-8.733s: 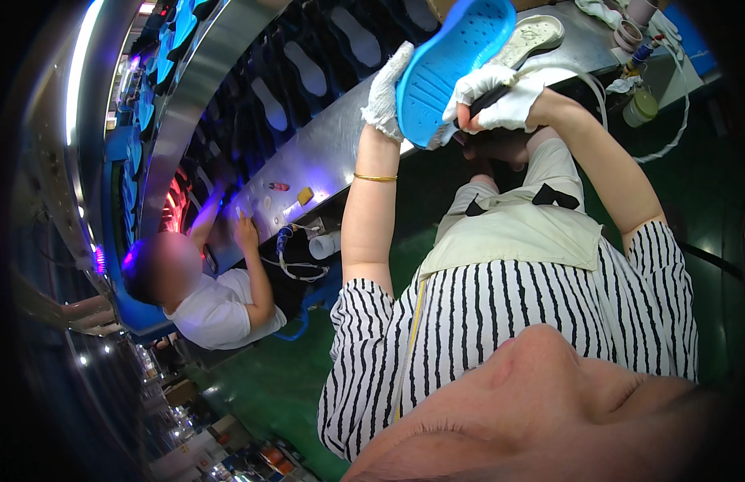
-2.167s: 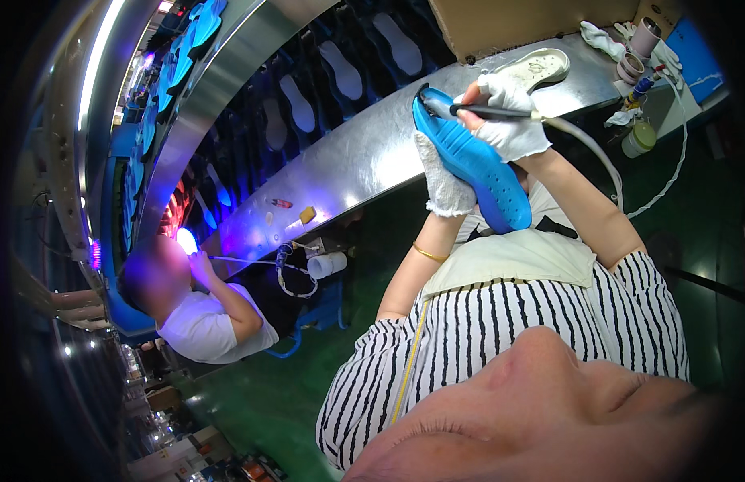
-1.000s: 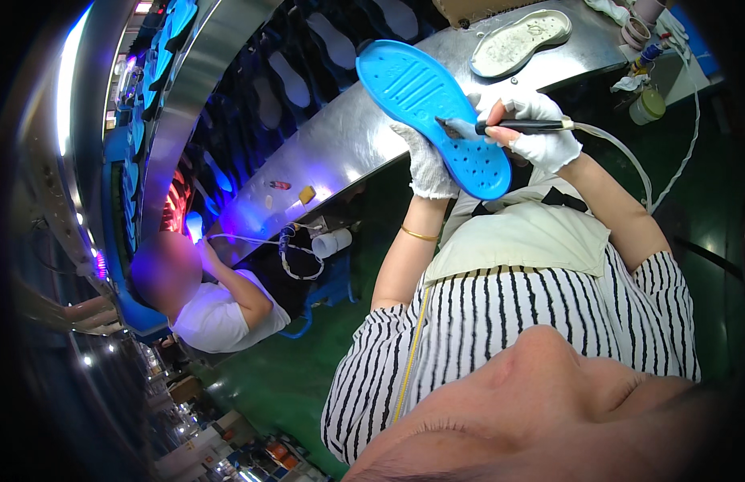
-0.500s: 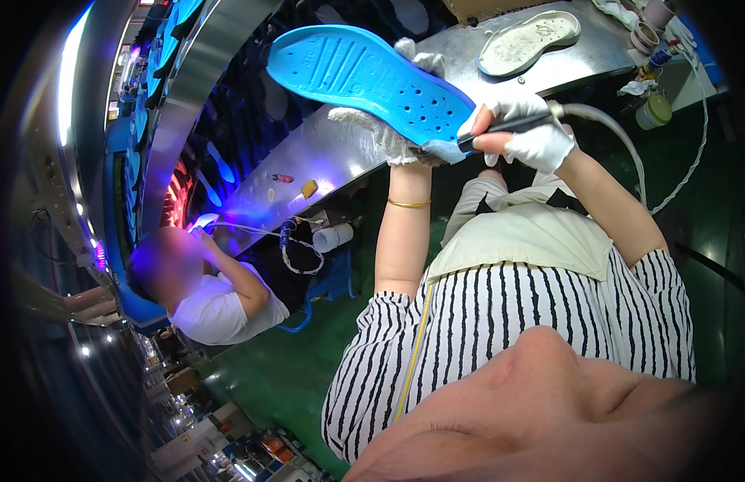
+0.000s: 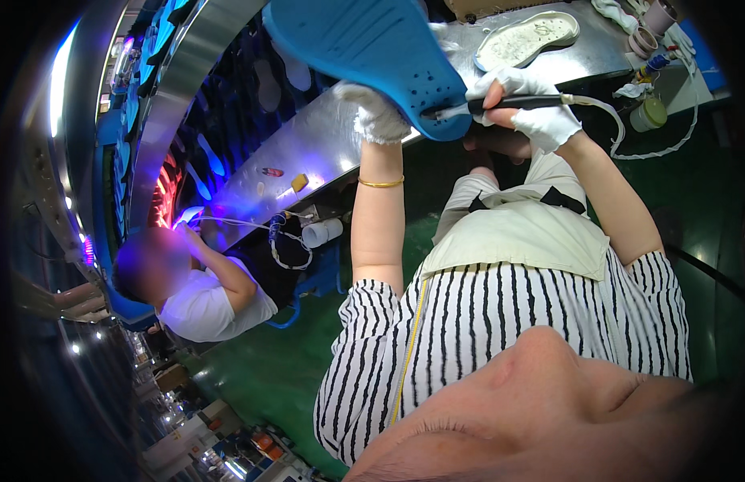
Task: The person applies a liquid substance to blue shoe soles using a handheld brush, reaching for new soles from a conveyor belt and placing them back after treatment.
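A large blue shoe sole [image 5: 364, 48] with small holes at its near end is raised over the edge of the metal table, tilted. My left hand [image 5: 378, 115], in a white knit glove, grips it from its left side, partly hidden behind it. In my right hand [image 5: 533, 111], whose glove leaves the fingertips bare, is a glue brush [image 5: 526, 102] with a black handle and a pale hose. The brush's dark tip lies against the holed end of the sole.
A cream shoe sole [image 5: 529, 40] lies on the metal table [image 5: 304, 149]. At the right stand tape rolls [image 5: 644, 40] and a yellow-green jar [image 5: 649, 115]. Blue soles hang along a conveyor at the left, where a co-worker in a white shirt [image 5: 220, 309] sits.
The sole has tipped and shifted up and left with my left hand, its face now darker. The brush has swung further onto the holed end, and its hose has dropped into a lower loop.
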Tool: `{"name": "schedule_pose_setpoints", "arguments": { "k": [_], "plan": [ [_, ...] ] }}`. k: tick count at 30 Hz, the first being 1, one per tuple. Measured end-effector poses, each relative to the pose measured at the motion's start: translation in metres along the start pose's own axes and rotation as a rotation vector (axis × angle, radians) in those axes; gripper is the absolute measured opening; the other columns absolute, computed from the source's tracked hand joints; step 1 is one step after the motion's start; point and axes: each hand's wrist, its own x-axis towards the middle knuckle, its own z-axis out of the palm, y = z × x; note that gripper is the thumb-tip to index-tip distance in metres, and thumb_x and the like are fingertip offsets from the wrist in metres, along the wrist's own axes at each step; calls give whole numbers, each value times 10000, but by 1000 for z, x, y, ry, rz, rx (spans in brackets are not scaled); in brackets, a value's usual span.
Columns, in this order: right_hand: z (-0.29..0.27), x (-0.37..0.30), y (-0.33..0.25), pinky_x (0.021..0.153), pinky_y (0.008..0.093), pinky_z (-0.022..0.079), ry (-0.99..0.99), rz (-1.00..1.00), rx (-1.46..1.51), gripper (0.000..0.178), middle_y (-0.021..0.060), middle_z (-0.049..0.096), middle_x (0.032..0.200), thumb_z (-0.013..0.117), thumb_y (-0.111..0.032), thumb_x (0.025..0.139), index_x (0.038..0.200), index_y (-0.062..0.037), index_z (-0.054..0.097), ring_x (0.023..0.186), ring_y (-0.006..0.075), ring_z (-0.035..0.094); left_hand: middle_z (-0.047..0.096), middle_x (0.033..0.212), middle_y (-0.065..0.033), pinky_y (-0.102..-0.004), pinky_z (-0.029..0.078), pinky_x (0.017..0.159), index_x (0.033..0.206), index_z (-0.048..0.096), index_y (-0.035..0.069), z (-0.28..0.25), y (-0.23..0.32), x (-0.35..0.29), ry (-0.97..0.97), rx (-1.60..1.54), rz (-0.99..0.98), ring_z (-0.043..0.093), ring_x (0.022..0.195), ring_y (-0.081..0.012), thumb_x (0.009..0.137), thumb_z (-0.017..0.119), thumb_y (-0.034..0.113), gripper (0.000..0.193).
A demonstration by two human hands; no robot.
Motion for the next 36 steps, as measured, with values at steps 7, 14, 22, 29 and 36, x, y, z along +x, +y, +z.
{"name": "schedule_pose_setpoints", "arguments": {
  "k": [7, 14, 22, 29, 36],
  "plan": [
    [-12, 13, -8, 616, 283, 522, -204, 164, -211, 118, 39, 625, 856, 684, 1, 735, 836, -45, 644, 772, 140, 599, 622, 1174, -163, -392, 574, 842, 1316, 473, 2, -5, 9, 9, -69, 266, -312, 653, 1009, -258, 661, 652, 731, 996],
    [-5, 15, -11, 623, 286, 496, -159, -145, -410, 103, 46, 605, 888, 620, 15, 749, 822, -57, 625, 677, 142, 564, 605, 1193, -171, -385, 547, 869, 1339, 472, 23, 12, 20, 25, 137, 409, -574, 633, 1030, -256, 789, 611, 666, 857],
    [-8, 28, -13, 587, 263, 486, -163, -160, -410, 92, 38, 622, 890, 636, 20, 742, 787, -60, 631, 665, 134, 557, 587, 1236, -148, -392, 503, 913, 1354, 476, 33, 17, 18, 32, 244, 462, -684, 601, 1051, -253, 849, 547, 658, 807],
    [-19, 32, -17, 642, 288, 506, -235, -158, -574, 76, 62, 609, 846, 643, -3, 724, 784, -44, 620, 762, 164, 603, 553, 1294, -173, -404, 493, 940, 1403, 423, 55, 13, 21, 35, 262, 474, -741, 586, 1092, -283, 845, 526, 678, 843],
    [-28, 36, -32, 764, 324, 484, -185, -392, -698, 106, 82, 618, 877, 654, 13, 708, 777, -46, 599, 835, 223, 595, 574, 1246, -162, -394, 531, 870, 1384, 427, 46, 12, 25, 34, 296, 385, -742, 615, 1012, -271, 867, 537, 634, 791]
  ]
}}
